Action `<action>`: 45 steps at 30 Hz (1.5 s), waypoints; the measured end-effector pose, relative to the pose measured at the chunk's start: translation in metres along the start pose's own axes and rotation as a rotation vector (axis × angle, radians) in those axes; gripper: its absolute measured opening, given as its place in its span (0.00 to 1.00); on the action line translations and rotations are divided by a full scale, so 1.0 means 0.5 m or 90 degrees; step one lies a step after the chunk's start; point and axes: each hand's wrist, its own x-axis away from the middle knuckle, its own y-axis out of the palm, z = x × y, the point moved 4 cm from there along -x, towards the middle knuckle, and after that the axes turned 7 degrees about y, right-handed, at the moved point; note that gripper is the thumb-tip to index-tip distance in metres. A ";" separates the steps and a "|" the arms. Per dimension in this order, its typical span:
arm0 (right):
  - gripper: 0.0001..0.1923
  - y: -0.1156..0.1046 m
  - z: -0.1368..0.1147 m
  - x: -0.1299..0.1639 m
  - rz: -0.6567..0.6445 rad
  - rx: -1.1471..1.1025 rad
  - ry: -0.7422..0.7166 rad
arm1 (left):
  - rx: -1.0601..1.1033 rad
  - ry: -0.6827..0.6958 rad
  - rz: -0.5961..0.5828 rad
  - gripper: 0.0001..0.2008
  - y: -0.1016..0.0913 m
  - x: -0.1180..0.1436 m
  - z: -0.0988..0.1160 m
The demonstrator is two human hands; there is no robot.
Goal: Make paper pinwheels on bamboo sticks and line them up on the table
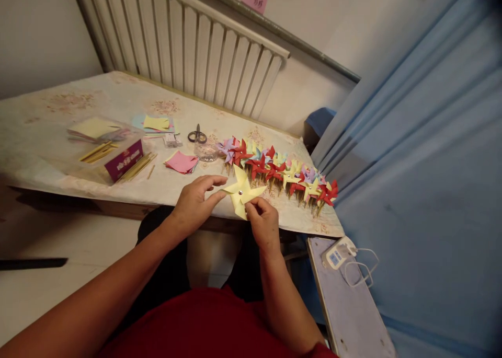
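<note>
Both hands meet just over the near edge of the table [47,154], working on a single yellow pinwheel [242,191]. Her left hand [193,204] has its fingers stretched out along one yellow blade, fingertips steadying it, while the right hand [263,223] pinches the lower blade between thumb and fingers. A small shiny pin head shows at the pinwheel's centre, so I'd judge the folding is finished and the fixing of the hub is the step in hand; the next move would call for holding the blades still while the centre is pressed home, and whether a stick sits behind it I cannot tell.

She has little slack where she works, as the pinwheel hangs partly past the table edge above her lap. Just beyond it, a row of finished pinwheels [280,172] in red, yellow and purple runs off to the right, reaching close to the table's right corner, so a new one has more room at the left end. Left of that lie a pink paper stack [181,162], a clear cup [206,151] and scissors [197,136], then a box of sticks [113,157] with loose sticks beside it. Farther back the cloth is bare up to the radiator [188,39]. A blue curtain [423,138] closes the right side.
</note>
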 end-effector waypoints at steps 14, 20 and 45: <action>0.09 0.010 -0.008 0.009 -0.037 -0.135 0.108 | -0.232 0.260 0.067 0.13 0.041 0.012 0.021; 0.08 0.018 -0.013 0.013 -0.046 -0.140 0.104 | -0.282 0.273 0.072 0.15 0.041 0.013 0.021; 0.08 0.035 -0.011 0.011 -0.044 -0.160 0.116 | -0.253 0.261 0.100 0.16 0.029 0.012 0.024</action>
